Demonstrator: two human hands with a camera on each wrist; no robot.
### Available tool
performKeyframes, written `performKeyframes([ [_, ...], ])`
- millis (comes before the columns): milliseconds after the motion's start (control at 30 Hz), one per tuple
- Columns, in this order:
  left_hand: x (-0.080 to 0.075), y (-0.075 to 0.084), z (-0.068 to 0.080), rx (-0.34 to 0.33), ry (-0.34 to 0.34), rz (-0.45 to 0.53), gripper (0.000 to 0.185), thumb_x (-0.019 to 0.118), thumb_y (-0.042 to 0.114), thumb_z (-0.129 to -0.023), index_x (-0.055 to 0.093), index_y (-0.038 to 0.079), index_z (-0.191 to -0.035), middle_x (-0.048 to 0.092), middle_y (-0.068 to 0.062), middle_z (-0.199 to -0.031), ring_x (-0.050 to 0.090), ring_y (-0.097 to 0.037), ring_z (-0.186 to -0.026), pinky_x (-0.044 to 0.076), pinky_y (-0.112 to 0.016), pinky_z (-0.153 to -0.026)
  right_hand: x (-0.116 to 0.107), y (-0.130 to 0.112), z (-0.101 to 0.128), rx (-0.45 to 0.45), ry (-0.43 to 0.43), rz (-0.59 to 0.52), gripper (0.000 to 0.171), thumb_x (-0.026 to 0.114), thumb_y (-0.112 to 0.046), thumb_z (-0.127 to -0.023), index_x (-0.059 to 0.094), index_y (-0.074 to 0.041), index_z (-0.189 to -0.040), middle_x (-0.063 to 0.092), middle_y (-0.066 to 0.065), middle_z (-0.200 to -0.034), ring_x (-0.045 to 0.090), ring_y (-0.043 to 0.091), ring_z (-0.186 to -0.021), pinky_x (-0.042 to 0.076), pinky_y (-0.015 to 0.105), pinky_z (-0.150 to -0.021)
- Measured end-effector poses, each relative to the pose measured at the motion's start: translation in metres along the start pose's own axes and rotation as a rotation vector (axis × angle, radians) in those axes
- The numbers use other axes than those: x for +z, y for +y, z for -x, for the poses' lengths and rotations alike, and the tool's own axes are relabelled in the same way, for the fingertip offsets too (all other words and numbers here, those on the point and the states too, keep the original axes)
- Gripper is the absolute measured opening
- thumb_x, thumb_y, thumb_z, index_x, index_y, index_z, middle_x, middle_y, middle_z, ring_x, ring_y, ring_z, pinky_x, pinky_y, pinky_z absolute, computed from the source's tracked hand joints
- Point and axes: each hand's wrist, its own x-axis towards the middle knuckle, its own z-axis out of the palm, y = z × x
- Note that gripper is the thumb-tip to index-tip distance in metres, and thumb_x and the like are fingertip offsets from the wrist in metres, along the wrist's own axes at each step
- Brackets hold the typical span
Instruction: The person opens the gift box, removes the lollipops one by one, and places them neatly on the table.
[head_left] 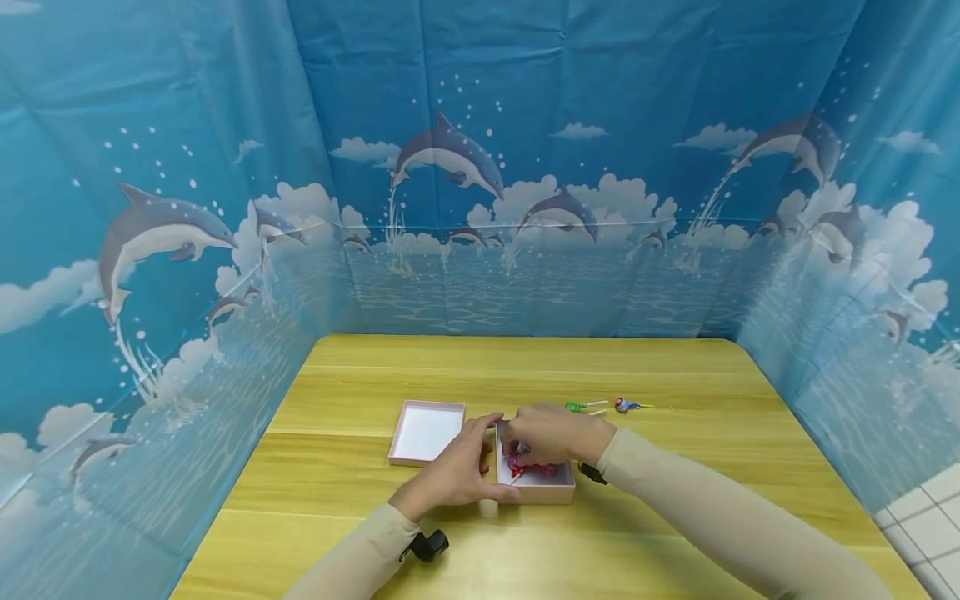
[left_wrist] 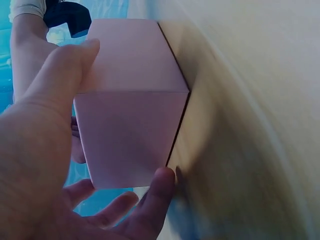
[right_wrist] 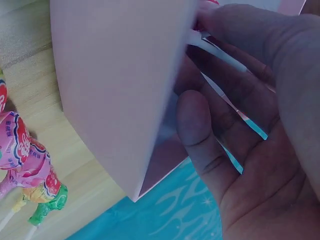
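Note:
A pink box (head_left: 536,495) stands uncovered on the table, with red and pink wrapped lollipops (head_left: 542,470) in it. My left hand (head_left: 459,468) grips the box at its left end, thumb along the near wall and fingers toward the far corner. In the left wrist view the thumb lies on one pink wall and a fingertip meets the opposite edge. Reaching down inside is my right hand (head_left: 557,433). The right wrist view shows its thumb and finger pinching a lollipop whose white stick (right_wrist: 220,54) points across the palm; the box wall partly hides its head.
Left of the box lies its lid (head_left: 427,430), white inside up. Behind and right of the box are a green lollipop (head_left: 576,407) and a blue and red one (head_left: 626,405); a pink lollipop (right_wrist: 15,142) shows in the right wrist view. A dolphin-printed curtain (head_left: 480,275) surrounds the table.

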Motion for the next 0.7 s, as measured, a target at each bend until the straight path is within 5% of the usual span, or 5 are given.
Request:
performKeyframes([
  [133, 0.000, 0.002, -0.003, -0.014, -0.004, -0.023, 0.132, 0.099, 0.066, -0.089, 0.024, 0.016, -0.187, 0.037, -0.020, -0.186, 0.049, -0.038, -0.168, 0.048, -0.060, -0.135, 0.002, 0.002, -0.001, 0.016, 0.010, 0.024, 0.004, 0.090, -0.018, -0.106, 0.088, -0.018, -0.110, 0.085, -0.006, -0.094, 0.060, -0.004, -0.067, 0.057, 0.020, -0.070],
  [433, 0.003, 0.009, -0.014, 0.002, -0.022, -0.060, 0.127, 0.096, 0.069, -0.090, 0.029, 0.020, -0.186, 0.043, -0.015, -0.180, 0.056, -0.032, -0.160, 0.053, -0.057, -0.130, 0.002, 0.006, 0.006, -0.005, 0.026, -0.019, 0.003, 0.085, -0.018, -0.109, 0.087, -0.019, -0.106, 0.080, -0.007, -0.085, 0.058, -0.005, -0.062, 0.052, 0.020, -0.063],
  [700, 0.004, 0.010, -0.017, -0.021, -0.016, -0.094, 0.124, 0.097, 0.070, -0.088, 0.035, 0.022, -0.184, 0.050, -0.013, -0.167, 0.061, -0.023, -0.140, 0.058, -0.050, -0.120, -0.001, 0.012, 0.017, -0.041, 0.117, -0.093, 0.011, 0.085, -0.016, -0.109, 0.090, -0.016, -0.119, 0.087, -0.005, -0.107, 0.065, -0.006, -0.080, 0.059, 0.020, -0.076],
])
